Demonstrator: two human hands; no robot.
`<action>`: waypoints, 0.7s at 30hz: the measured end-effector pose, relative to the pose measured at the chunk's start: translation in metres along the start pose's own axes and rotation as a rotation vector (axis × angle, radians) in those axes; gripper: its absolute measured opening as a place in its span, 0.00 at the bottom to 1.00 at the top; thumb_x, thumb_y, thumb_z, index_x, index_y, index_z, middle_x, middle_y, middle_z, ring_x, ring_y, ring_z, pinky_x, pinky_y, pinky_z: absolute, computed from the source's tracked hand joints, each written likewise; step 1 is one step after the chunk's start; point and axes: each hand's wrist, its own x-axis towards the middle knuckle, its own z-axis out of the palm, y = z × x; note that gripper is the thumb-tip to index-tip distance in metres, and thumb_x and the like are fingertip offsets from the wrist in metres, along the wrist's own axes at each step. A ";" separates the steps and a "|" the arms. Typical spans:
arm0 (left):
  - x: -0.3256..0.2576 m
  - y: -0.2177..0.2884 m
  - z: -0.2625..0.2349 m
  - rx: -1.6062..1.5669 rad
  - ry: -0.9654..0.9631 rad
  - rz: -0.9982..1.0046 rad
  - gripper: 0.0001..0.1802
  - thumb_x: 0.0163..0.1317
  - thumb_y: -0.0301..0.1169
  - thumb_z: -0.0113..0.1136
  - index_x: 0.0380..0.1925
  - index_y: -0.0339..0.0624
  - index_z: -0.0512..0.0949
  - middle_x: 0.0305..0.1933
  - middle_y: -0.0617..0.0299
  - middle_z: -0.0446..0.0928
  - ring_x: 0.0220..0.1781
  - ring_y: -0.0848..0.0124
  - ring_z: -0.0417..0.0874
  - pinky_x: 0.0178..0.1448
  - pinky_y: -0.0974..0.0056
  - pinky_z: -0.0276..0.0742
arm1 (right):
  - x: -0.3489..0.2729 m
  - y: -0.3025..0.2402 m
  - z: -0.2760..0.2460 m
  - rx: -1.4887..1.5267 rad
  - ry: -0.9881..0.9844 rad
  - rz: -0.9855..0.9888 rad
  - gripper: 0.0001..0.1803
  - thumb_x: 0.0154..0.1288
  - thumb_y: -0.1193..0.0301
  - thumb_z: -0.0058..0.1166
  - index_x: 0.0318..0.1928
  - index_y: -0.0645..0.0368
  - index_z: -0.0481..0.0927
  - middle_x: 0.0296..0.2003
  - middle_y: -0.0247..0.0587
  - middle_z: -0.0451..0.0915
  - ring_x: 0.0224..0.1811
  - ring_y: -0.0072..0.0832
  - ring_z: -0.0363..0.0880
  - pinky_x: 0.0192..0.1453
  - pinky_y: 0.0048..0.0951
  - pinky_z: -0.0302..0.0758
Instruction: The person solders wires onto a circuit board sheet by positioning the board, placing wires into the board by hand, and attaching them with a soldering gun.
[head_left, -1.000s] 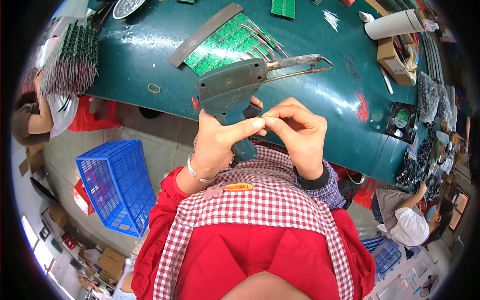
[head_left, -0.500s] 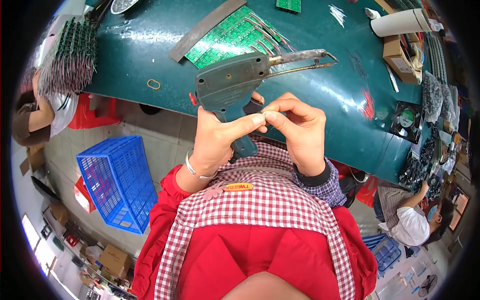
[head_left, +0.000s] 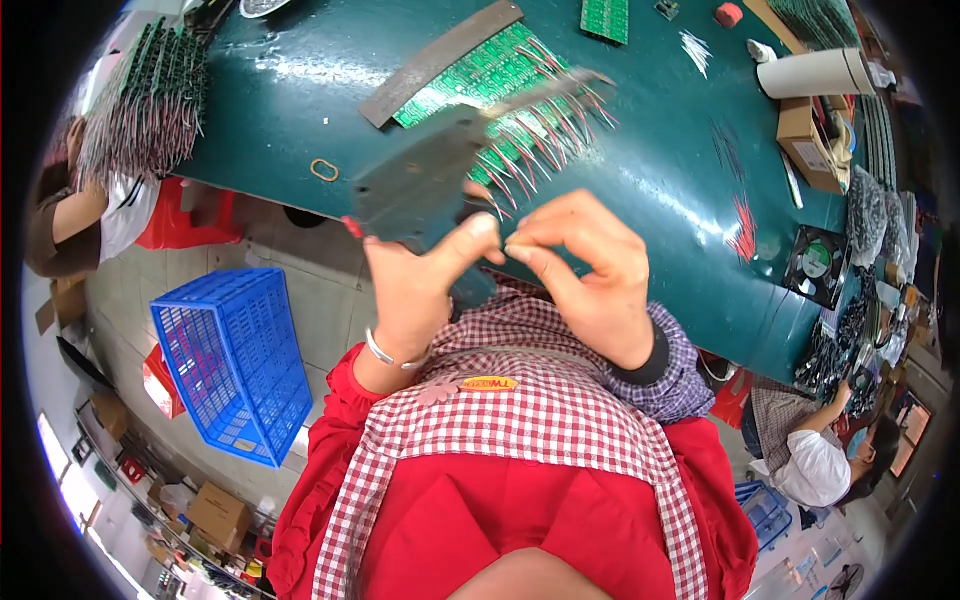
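My left hand (head_left: 412, 295) grips a dark green soldering gun (head_left: 415, 180) by its handle, and the gun is smeared by motion. Its metal tip reaches over a panel of green circuit boards (head_left: 462, 78) on the table. Red, black and white wires (head_left: 540, 150) stick out from the panel's right and near edges. My right hand (head_left: 595, 275) is closed in a pinch close to my left thumb. Whatever its fingertips hold is too small to make out. A dark flat bar (head_left: 440, 62) lies along the panel's far left edge.
On the green table (head_left: 290, 110) lie a rubber band (head_left: 324, 170), red wires (head_left: 743, 228), white wires (head_left: 694, 52) and a black fan (head_left: 815, 262). A cardboard box (head_left: 808, 145) stands at the right. A blue crate (head_left: 235, 365) is on the floor at left. Co-workers sit at both sides.
The soldering gun has moved left and tilted in my left hand, uncovering more of the wired panel. My hands have come slightly apart, the right still pinched.
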 end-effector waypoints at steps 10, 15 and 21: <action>0.093 0.006 -0.074 -0.169 0.379 0.337 0.17 0.60 0.17 0.61 0.50 0.35 0.74 0.46 0.55 0.78 0.52 0.62 0.82 0.62 0.52 0.79 | 0.153 0.114 0.044 -0.493 -0.080 -0.483 0.11 0.64 0.66 0.58 0.44 0.56 0.83 0.46 0.42 0.78 0.51 0.42 0.74 0.58 0.43 0.69; 0.101 -0.006 -0.074 -0.276 0.384 0.234 0.18 0.59 0.17 0.61 0.49 0.34 0.73 0.46 0.54 0.78 0.55 0.58 0.81 0.64 0.51 0.78 | 0.167 0.138 0.058 -0.536 -0.207 -0.408 0.13 0.64 0.58 0.60 0.43 0.50 0.84 0.44 0.37 0.77 0.52 0.39 0.71 0.66 0.45 0.61; 0.101 -0.008 -0.069 -0.193 0.370 0.239 0.18 0.58 0.16 0.61 0.49 0.33 0.73 0.46 0.53 0.78 0.55 0.57 0.81 0.65 0.52 0.78 | 0.167 0.139 0.057 -0.511 -0.213 -0.395 0.13 0.62 0.54 0.61 0.39 0.47 0.85 0.38 0.35 0.75 0.50 0.37 0.70 0.66 0.49 0.57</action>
